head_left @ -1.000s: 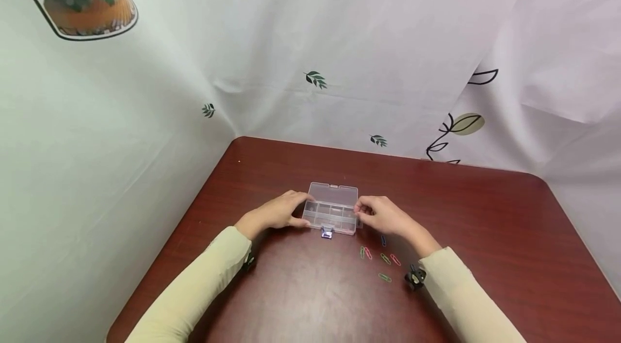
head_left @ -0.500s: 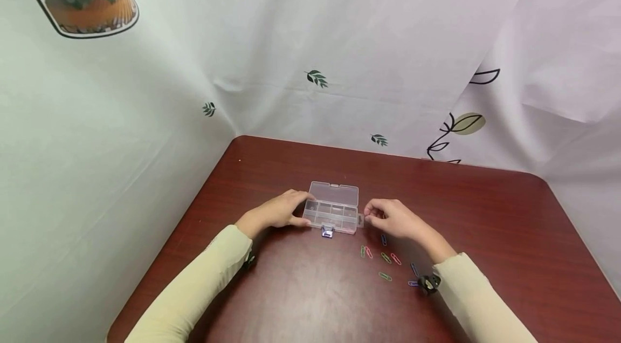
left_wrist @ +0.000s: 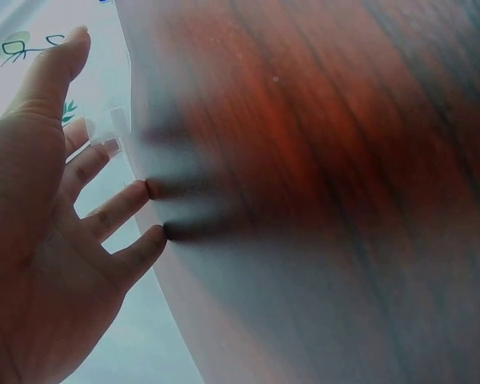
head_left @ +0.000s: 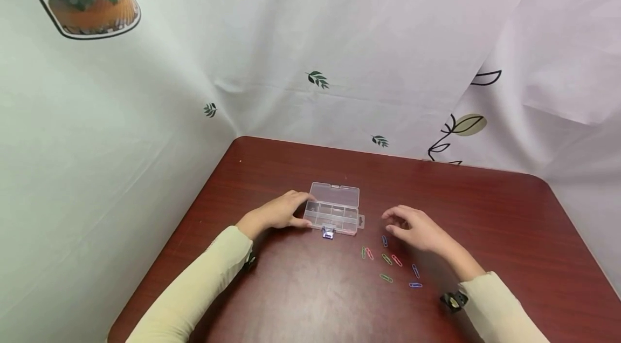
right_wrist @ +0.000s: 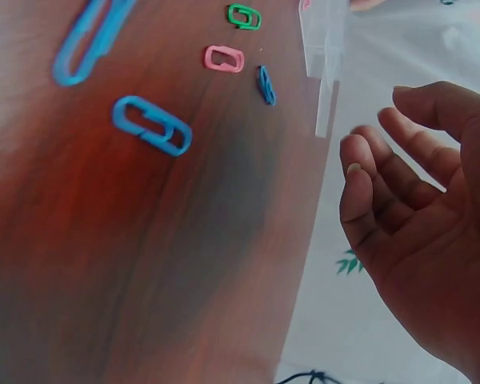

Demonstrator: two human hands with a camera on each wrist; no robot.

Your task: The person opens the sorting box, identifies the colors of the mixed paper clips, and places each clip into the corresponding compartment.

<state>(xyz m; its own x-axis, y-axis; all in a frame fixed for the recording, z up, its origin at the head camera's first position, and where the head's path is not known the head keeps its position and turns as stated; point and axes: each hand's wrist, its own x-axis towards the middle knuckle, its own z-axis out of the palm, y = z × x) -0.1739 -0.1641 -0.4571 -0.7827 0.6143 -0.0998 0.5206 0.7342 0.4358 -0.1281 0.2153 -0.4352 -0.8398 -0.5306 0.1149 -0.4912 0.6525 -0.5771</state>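
A clear plastic compartment box [head_left: 331,223] stands on the table with its lid [head_left: 335,194] laid back. My left hand [head_left: 278,210] holds the box's left end, thumb at the front corner and fingers toward the hinge side. My right hand [head_left: 415,228] hovers to the right of the box, fingers loosely bent and nothing between them, as the right wrist view confirms. Near it lie loose paper clips: a blue paper clip [head_left: 385,241] just below the fingers, a pink paper clip [head_left: 397,260] and a green paper clip [head_left: 386,278]. A pinkish bit shows at the box's front right; its kind is unclear.
More paper clips lie nearby, among them a blue paper clip [head_left: 415,285] close to the right wrist. A blue-tinted latch [head_left: 328,233] juts from the box's front and a hang tab [head_left: 361,221] from its right. White printed cloth [head_left: 291,89] hangs behind the dark red table [head_left: 301,289].
My right hand has drawn away from the box's right side, moving right and toward me, and its fingers have loosened. The left hand stays at the box.
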